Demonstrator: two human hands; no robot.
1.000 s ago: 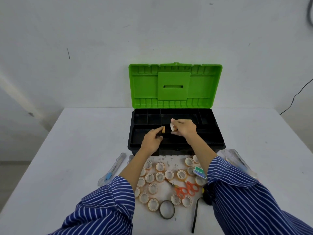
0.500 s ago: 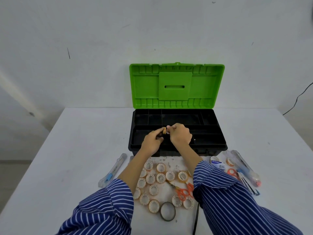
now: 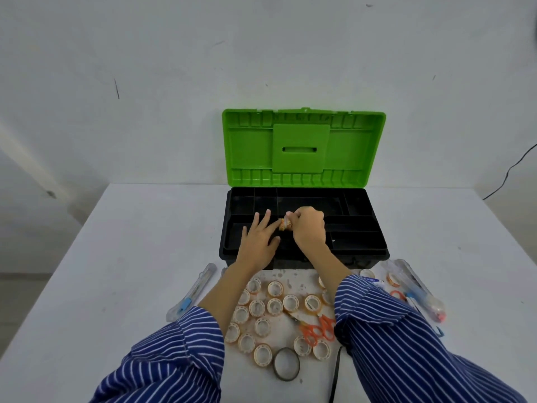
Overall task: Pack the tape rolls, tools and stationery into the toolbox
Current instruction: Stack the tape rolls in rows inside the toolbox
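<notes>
Holding small tape rolls [image 3: 285, 223] in curled fingers, the right hand [image 3: 308, 228] sits over the middle of the black toolbox [image 3: 359, 248] in the center of the frame. It looks like two little rolls pressed together, but that is hard to tell. The left hand [image 3: 259, 239] is just left of them with its fingers spread out flat; it grips nothing, and one fingertip reaches right up to the rolls. Both hands are above the box's top tray, which is split into small and long compartments. The green lid [image 3: 303, 148] stands straight up behind the box, against the white wall. Lower in the frame, on the white table [image 3: 139, 257], many more tape rolls [image 3: 275, 306] lie flat between the two striped blue sleeves. Orange scissors [image 3: 318, 330] lie among them, just beside the right sleeve. A bigger grey ring of tape [image 3: 286, 364] lies near the bottom edge. A clear packet with a blue tool [image 3: 191, 292] lies at the lower left, and more clear packets [image 3: 415, 289] lie at the lower right.
</notes>
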